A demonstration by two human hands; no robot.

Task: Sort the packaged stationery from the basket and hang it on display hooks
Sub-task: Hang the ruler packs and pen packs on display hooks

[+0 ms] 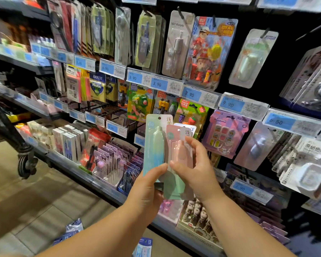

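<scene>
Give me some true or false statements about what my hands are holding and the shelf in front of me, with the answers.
1. The left hand grips a teal package. True.
2. The right hand holds nothing. False: it pinches a pink package.
3. The pink package hangs on a hook. False: it is held in the hand, in front of the shelves.
4. The price tag below the firefighter toy pack reads 3.90. True.
</scene>
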